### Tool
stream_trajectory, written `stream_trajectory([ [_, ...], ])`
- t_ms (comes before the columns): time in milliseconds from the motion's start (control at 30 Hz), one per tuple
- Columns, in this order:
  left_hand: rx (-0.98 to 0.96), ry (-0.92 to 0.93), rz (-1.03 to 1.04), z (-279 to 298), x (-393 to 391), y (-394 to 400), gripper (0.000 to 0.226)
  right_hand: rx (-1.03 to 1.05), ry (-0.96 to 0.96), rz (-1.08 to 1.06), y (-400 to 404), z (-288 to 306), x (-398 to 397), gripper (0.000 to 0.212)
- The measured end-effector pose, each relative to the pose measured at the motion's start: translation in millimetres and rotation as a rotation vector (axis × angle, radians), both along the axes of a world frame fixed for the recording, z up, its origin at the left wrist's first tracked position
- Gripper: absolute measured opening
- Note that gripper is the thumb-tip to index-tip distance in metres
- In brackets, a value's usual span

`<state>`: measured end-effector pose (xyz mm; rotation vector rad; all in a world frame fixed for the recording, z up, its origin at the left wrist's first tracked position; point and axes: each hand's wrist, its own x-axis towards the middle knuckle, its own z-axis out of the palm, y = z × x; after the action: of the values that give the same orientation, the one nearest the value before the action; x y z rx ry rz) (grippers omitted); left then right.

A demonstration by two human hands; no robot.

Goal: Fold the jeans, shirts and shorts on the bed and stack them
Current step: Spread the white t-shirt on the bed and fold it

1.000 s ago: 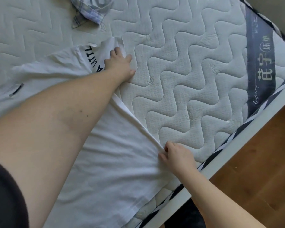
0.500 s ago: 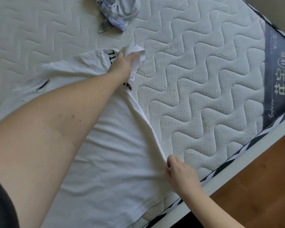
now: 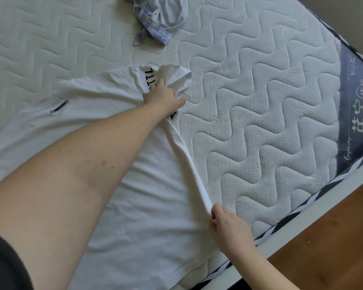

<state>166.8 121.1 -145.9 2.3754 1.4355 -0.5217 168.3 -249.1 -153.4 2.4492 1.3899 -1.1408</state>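
A white T-shirt (image 3: pixel 138 206) with black lettering lies spread on the quilted mattress (image 3: pixel 260 122). My left hand (image 3: pixel 164 96) reaches far forward and grips the shirt's bunched sleeve area, lifting it off the bed. My right hand (image 3: pixel 228 229) pinches the shirt's right side edge near the hem, close to the bed's front edge. The edge between my two hands is raised and taut. My left forearm covers part of the shirt's middle.
A crumpled blue plaid garment (image 3: pixel 157 19) lies at the far side of the mattress. The bed's striped border and white frame (image 3: pixel 302 218) run diagonally at the right. Wooden floor (image 3: pixel 333 248) lies beyond it.
My left hand went from resting flat on the sleeve to gripping and lifting it. The shirt's right edge has risen off the mattress. My right hand keeps its pinch.
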Motion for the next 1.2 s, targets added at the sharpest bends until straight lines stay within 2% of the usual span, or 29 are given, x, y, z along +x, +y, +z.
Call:
stream_trajectory([
  [100,0.069,0.185,-0.128,-2,16,-14,0.048,0.008,0.001,-0.023,0,-4,2,0.008],
  [167,0.101,0.224,-0.157,-3,24,-18,0.039,0.006,0.007,-0.031,0,-6,4,0.009],
  [233,0.083,0.160,-0.165,-2,31,-23,0.034,0.012,0.026,-0.044,1,-8,6,0.009],
  [367,0.018,-0.102,-0.154,5,23,-34,0.018,0.017,0.051,-0.059,1,-12,10,0.010],
  [433,0.035,-0.161,-0.167,5,10,-41,0.014,0.011,0.058,-0.063,2,-13,11,0.011],
  [500,0.073,-0.094,-0.206,1,0,-46,0.021,0.004,0.066,-0.058,2,-13,12,0.011],
  [600,0.176,0.149,-0.267,-8,-2,-49,0.038,-0.003,0.075,-0.051,3,-13,13,0.012],
  [733,0.310,0.378,-0.262,-17,11,-49,0.041,-0.014,0.078,-0.056,3,-13,15,0.012],
  [933,0.243,0.252,-0.260,-26,31,-50,0.058,0.025,0.096,-0.077,1,-16,17,0.013],
  [1100,0.307,0.317,-0.289,-35,58,-34,0.064,0.046,0.108,-0.075,-4,-17,14,0.014],
  [1200,0.233,0.285,-0.218,-39,77,-22,0.069,0.053,0.103,-0.079,-5,-16,14,0.015],
])
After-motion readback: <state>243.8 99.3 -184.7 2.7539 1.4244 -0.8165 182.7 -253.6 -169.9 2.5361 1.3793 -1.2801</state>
